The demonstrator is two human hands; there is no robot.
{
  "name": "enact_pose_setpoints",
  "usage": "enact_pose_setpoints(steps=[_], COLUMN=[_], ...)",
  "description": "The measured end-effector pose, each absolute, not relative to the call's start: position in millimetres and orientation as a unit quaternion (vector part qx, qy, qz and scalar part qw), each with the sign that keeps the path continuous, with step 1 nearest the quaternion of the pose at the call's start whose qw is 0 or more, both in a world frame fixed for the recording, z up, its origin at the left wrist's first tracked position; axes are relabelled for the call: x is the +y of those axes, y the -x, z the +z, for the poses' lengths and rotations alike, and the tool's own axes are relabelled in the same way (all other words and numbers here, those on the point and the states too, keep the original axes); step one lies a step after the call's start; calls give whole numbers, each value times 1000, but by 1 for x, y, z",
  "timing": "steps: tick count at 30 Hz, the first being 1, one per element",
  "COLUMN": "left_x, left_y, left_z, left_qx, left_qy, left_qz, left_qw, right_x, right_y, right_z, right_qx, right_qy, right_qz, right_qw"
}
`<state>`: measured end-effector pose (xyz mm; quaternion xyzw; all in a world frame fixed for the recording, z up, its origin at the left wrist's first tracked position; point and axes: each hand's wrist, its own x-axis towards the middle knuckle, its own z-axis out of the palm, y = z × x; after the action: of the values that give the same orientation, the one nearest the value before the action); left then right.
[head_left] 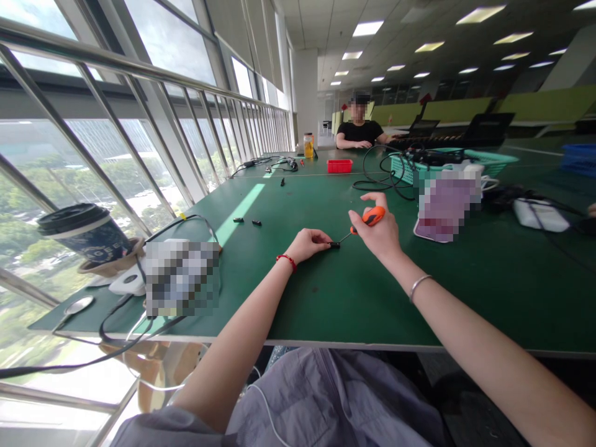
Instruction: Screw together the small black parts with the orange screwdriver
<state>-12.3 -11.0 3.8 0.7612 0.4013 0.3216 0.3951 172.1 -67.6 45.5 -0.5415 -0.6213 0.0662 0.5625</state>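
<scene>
My left hand (308, 244) rests low over the green table, its thumb and fingertips pinching a small black part (334, 245) whose kind I cannot make out. From the right, my right hand (379, 233) grips a screwdriver (373, 216) by its orange and black handle. The thin metal shaft slants down to the left, and its tip meets or nearly meets the black part. Two more small black pieces (238, 220) lie on the table to the left, beyond my left hand. Another small dark piece (282, 182) lies farther back.
A phone (444, 208) stands at right before a teal basket (493, 160) of cables. A red bin (339, 166) and a jar (308, 145) sit farther back. At left are a lidded cup (88, 233), cables and blurred-out devices. Across the table sits a person (361, 131).
</scene>
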Motion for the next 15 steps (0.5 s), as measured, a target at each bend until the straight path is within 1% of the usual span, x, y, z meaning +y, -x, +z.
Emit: enact_pose_setpoints(steps=[7, 12, 15], left_x=[-11, -11, -11], left_y=[11, 11, 12], left_z=[4, 4, 3], left_qx=[405, 407, 407], left_qy=[-754, -758, -761], left_qz=[326, 324, 322], left_qw=[401, 393, 389], right_x=[-66, -66, -68], right_y=[-172, -171, -170], right_z=[44, 44, 45], right_qx=[-642, -622, -637], right_qy=[492, 551, 531], right_qz=[80, 49, 59], right_qw=[583, 555, 555])
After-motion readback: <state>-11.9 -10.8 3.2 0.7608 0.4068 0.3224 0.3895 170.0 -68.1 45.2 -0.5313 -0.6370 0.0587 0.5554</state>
